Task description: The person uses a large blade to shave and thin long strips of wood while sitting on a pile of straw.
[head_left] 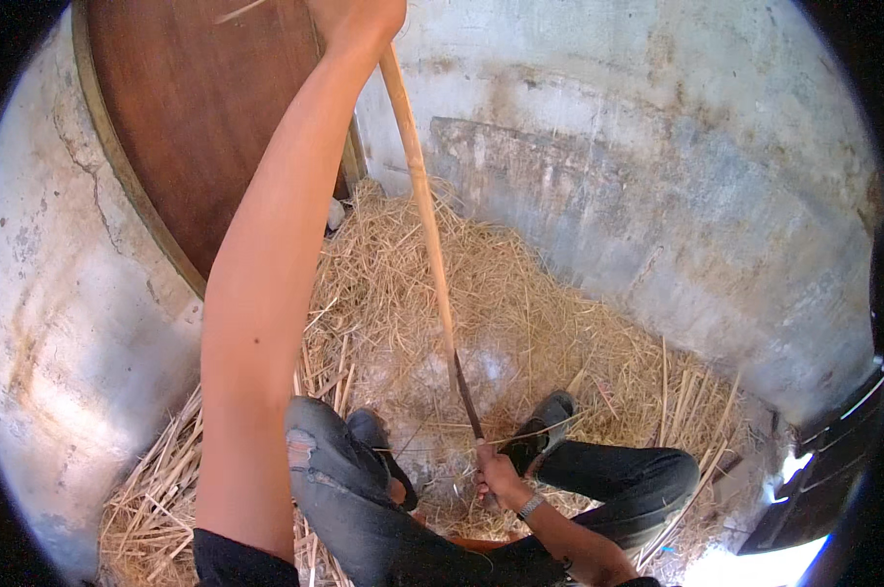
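Note:
My left arm reaches up to the upper edge, where my left hand [359, 22] is closed round the upper end of a long pale wooden stick [424, 201]. Its fingers are partly cut off by the picture's edge. The stick slants down toward the space between my knees. Low in the middle, my right hand [504, 481], with a watch at the wrist, grips the handle of a knife [468, 399]. The knife's dark, narrow blade points up and lies against the lower part of the stick. How deep the edge sits in the wood cannot be seen.
Straw and shavings [501, 269] cover the floor in front of my bent legs [364, 509]. Split strips [158, 489] lie at the left, more at the right. A stained wall [638, 186] and a brown wooden door [198, 108] stand close ahead.

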A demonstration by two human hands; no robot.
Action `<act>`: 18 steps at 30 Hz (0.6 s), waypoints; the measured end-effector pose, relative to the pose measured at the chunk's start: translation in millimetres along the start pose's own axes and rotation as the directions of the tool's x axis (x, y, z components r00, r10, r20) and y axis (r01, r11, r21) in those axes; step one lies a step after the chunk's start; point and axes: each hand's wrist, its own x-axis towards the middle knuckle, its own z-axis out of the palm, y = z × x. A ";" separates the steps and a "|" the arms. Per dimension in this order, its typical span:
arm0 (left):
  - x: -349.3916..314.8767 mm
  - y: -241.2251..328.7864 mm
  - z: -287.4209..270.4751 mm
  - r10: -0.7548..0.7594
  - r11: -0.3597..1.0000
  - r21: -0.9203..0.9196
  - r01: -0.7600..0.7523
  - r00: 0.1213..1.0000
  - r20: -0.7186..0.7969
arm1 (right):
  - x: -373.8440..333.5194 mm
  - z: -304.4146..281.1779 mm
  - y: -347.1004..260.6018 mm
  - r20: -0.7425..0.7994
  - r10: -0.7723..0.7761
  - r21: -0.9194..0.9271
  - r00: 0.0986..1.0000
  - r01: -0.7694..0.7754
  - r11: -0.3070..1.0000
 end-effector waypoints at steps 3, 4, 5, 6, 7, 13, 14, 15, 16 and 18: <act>-1.1 -4.8 -7.5 -0.031 0.997 -0.072 0.031 0.999 -0.006 | 1.0 -5.1 -22.6 -0.053 -0.014 0.094 0.998 0.019 0.995; 3.1 -2.9 -8.6 -0.059 0.991 -0.119 0.060 0.998 0.010 | -0.5 -2.2 -40.2 -0.078 -0.235 -0.026 0.969 0.234 0.972; 2.9 -4.2 -9.1 -0.056 0.992 -0.112 0.058 0.998 0.017 | -4.1 2.9 -57.1 -0.070 -0.436 -0.147 0.897 0.423 0.894; 3.1 -6.2 -8.9 -0.024 0.992 -0.122 0.025 1.000 0.014 | -21.6 9.5 -84.8 -0.046 -0.539 -0.061 0.841 0.536 0.842; 1.4 -9.3 -7.4 0.005 0.991 -0.133 -0.003 1.000 0.014 | -41.8 16.4 -111.1 -0.036 -0.633 0.029 0.773 0.634 0.773; 11.0 -16.6 -6.6 -0.128 0.938 -0.294 0.184 0.971 0.201 | -58.4 46.3 -138.7 -0.130 -0.987 0.136 0.095 0.988 0.077; 9.1 -18.1 -5.3 -0.138 0.935 -0.297 0.195 0.970 0.201 | -38.1 47.3 -106.6 -0.151 -0.948 0.193 0.281 0.949 0.250; 9.1 -20.1 -7.7 -0.166 0.927 -0.298 0.228 0.961 0.220 | -18.3 50.5 -73.0 -0.094 -0.900 0.153 0.426 0.899 0.410; 11.8 -21.3 -9.1 -0.191 0.916 -0.306 0.259 0.953 0.235 | -2.5 50.0 -41.8 -0.046 -0.829 0.099 0.557 0.828 0.551; 13.3 -43.7 -9.6 -0.083 0.984 -0.135 0.112 0.975 0.208 | 24.2 27.4 13.3 0.100 -0.014 0.104 0.995 0.003 0.995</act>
